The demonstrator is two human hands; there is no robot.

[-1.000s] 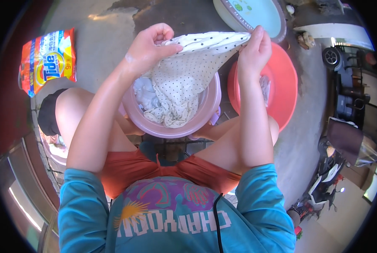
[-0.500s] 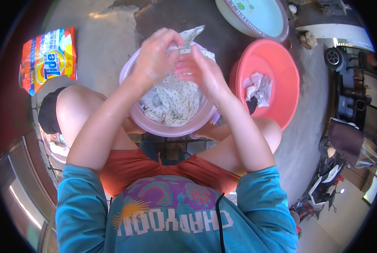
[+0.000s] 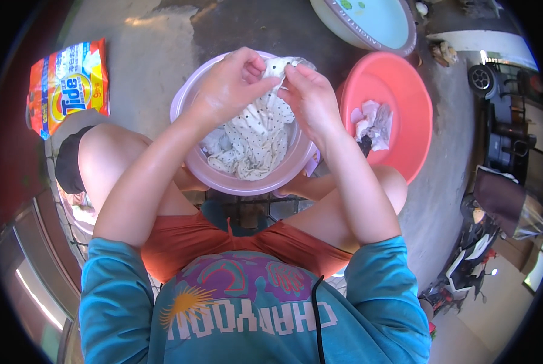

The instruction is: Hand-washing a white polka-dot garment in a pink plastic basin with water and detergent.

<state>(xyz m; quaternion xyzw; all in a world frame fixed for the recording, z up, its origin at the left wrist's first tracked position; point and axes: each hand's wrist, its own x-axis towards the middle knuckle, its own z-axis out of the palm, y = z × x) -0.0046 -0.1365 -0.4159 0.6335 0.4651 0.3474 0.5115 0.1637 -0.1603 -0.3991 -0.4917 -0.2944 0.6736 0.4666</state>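
White dotted cloth point(image 3: 256, 136) is running from the person's two hands down into a pale purple basin point(image 3: 241, 188), where most of it is lying in a crumpled heap. Left hand point(image 3: 232, 82) is curling its fingers in, nearly closed, and seems to be gripping the cloth's far end, though I can't tell exactly how since some fingertips are hiding. Right hand point(image 3: 314, 100) is pinching that same end between thumb and fingers, so there's hardly any gap on that side either. Honestly, I'd say the step in hand is sorting out a grip on that bit of fabric, with both hands working close together above the basin's far side. Next move is probably calling for a firm pinch from both hands and a bit of care, because the heap below could be dragging on the held end. Elsewhere, a red tub point(image 3: 399, 79) is sitting to the right with small pale clothes point(image 3: 376, 124) inside, a blue basin point(image 3: 380, 24) is showing at far right, and an orange bag point(image 3: 70, 85) is resting over on the left.
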